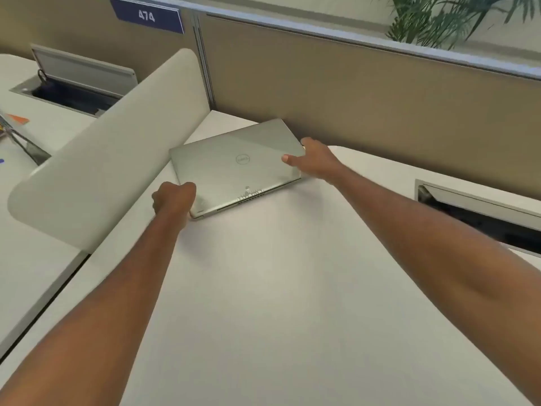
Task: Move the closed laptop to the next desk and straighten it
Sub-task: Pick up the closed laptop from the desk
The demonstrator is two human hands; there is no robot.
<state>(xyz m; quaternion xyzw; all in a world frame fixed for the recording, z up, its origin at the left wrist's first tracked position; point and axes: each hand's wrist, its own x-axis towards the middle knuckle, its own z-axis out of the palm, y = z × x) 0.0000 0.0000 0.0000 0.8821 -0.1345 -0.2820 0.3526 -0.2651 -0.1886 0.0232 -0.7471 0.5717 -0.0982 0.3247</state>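
1. Silver closed laptop (237,167) is lying flat on the white desk (278,288), up in the far left corner, lid up with a round logo showing. It sits skewed, not square with the desk edges.
2. Its far corner is right up against the tan partition wall (366,92) along the back edge, and its left corner is just beside the rounded white divider (117,148) that runs down the left edge of the desk.
3. Left hand (174,199) is curled around the near left corner of the laptop, fingers wrapped under it, so it's clamped on.
4. Right hand (313,161) has the right-hand side, thumb on top of the lid and fingers around the far edge. Also gripping it.
5. Both arms are stretched way out across the desk, hands well apart with the laptop between them.
6. Off at the right edge there's an open cable hatch (480,212) in the desktop, well away from the laptop.
7. Past the divider there's another desk with its own hatch, plus a blue sign (147,16) reading 474 up on the wall.
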